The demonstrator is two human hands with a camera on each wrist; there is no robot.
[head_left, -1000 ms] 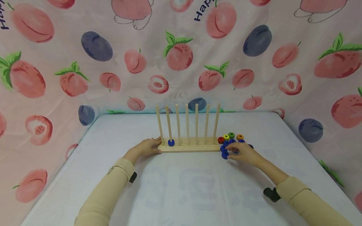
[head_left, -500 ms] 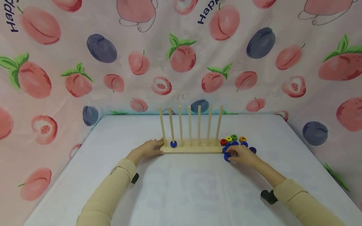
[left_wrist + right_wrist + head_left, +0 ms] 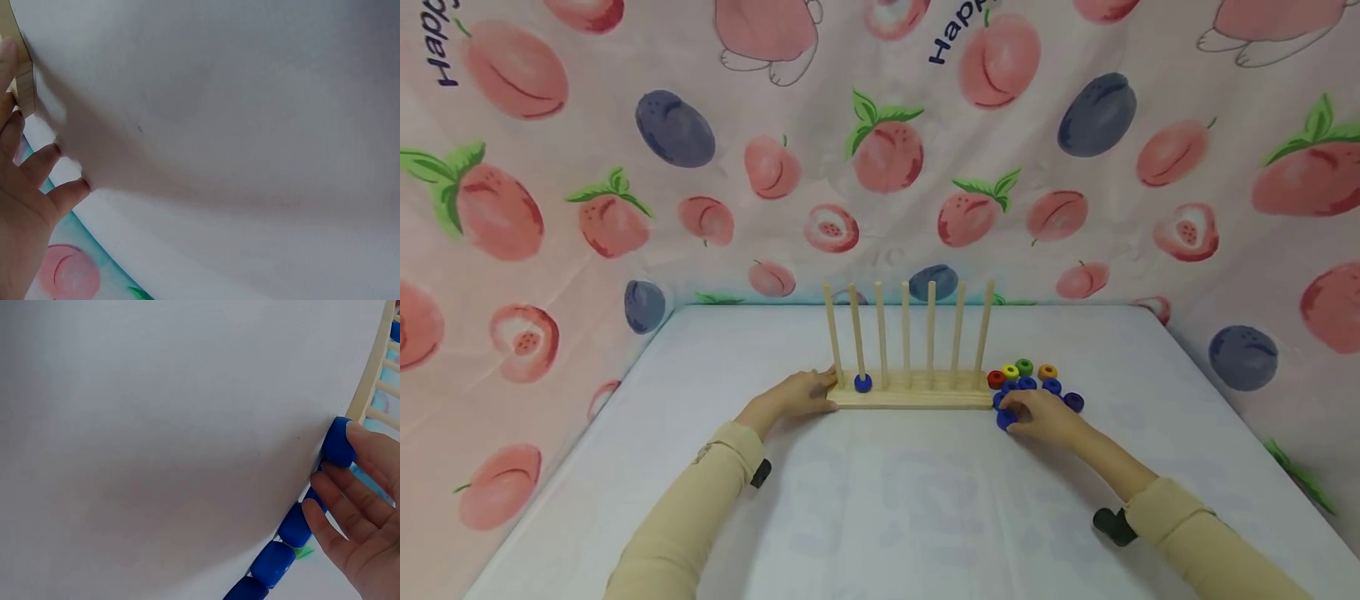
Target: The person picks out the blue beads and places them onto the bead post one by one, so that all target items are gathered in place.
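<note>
A wooden peg rack (image 3: 917,400) with several upright dowels stands near the table's middle. One blue bead (image 3: 862,383) sits at the foot of its second peg from the left. At the rack's left end, my left hand (image 3: 796,393) grips the base between thumb and fingers; in the left wrist view its other fingers are spread on the cloth. My right hand (image 3: 1047,417), by the rack's right end, pinches a blue bead (image 3: 337,442) at the near edge of a cluster. In the right wrist view more blue beads (image 3: 273,564) run beside its fingers, partly hidden by them.
Behind the blue beads lie a red bead (image 3: 996,380), a yellow bead (image 3: 1011,372), a green bead (image 3: 1024,367) and an orange bead (image 3: 1047,372). A dark blue bead (image 3: 1073,402) lies right of the hand. A fruit-print curtain (image 3: 880,225) hangs behind the white table (image 3: 880,500).
My right hand has drawn its fingers in on the near blue bead, with little other movement. The left hand stays at the rack's end. The head view has shifted slightly.
</note>
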